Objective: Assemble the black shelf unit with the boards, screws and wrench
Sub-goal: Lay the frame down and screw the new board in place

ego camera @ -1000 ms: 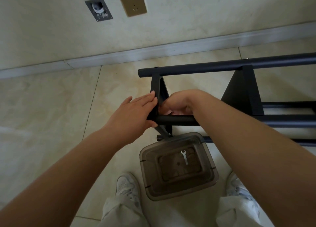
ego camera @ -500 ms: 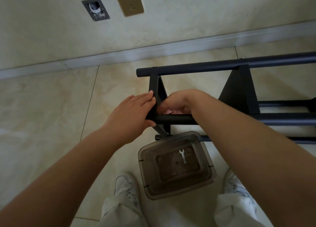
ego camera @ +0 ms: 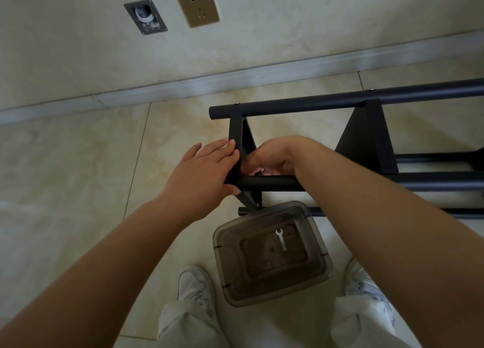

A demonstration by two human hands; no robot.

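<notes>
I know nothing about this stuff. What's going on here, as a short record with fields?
job: assembling a black shelf unit lying on its side on the tiled floor
left hand: fingers straight, pressed flat against the end board
right hand: curled behind the near tube, what it holds is hidden
wrench: unused, lying in the clear plastic box
box position: on the floor between the person's shoes

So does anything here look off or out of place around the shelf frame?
One thing: the wall box left of the outlet has no cover, and its inside shows. The black shelf frame lies on its side, as expected mid-assembly. The wrench lies unused in the plastic bin.
</notes>
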